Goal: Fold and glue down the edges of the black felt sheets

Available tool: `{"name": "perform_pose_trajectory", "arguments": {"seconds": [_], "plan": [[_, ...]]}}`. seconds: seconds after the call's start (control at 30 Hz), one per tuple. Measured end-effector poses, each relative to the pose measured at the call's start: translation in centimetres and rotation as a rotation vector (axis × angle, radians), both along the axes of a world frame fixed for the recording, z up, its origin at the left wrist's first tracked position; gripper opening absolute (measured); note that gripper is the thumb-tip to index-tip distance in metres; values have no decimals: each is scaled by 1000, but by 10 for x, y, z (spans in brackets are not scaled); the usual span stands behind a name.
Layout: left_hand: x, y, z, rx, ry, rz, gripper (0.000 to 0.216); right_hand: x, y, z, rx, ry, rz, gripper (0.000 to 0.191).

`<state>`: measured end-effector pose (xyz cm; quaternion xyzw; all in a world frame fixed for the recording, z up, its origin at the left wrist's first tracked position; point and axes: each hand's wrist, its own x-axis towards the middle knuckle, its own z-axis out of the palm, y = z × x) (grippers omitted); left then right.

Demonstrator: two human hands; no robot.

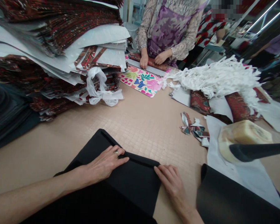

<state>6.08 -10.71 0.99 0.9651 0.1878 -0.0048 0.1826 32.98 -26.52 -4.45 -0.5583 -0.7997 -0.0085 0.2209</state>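
Observation:
A black sheet of fabric-like material point(135, 177) lies on the table in front of me, with a narrow strip folded over along its far edge. Partway along that fold, my left hand point(108, 161), with a ring on one finger, grips the edge between fingers and thumb. At the sheet's far right corner, my right hand point(171, 179) pinches the end of the fold, its fingers closed together. The near part of the sheet merges with dark material at the bottom, so where it ends cannot be seen.
Tall stacks of patterned fabric point(60, 34) stand at left, beside dark stacked sheets point(7, 112). Across the table point(140, 118), a co-worker's hands point(144, 59) press a rolled piece. Right are white strips point(219, 76), scraps point(193, 127), a yellowish container point(245, 137) with a black handle, and black material point(233, 196).

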Motion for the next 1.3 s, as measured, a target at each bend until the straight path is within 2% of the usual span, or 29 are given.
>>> {"name": "perform_pose_trajectory", "arguments": {"seconds": [0.1,0.17,0.23,0.33,0.47,0.57,1.07,1.17,1.3], "plan": [[16,-10,10,28,-32,16,42,-1,0,-1,1,5,7,38],[34,-22,14,42,-87,-81,33,-4,2,2,23,3,1,36],[51,-36,13,57,-95,-190,36,-6,4,6,52,5,-5,35],[66,-51,0,105,-16,-156,46,-5,5,10,93,27,-20,34],[65,-56,-19,114,45,-133,53,-1,-2,5,148,69,-93,34],[63,-56,-24,128,57,-131,56,1,-7,-1,157,69,-142,32],[81,-61,-13,129,175,-120,69,0,-12,-6,82,-2,-147,36],[82,-62,-14,142,177,-116,69,-1,-14,-3,89,-3,-190,41],[82,-63,-17,166,153,-117,69,-14,-12,7,140,-18,-333,44]]}}
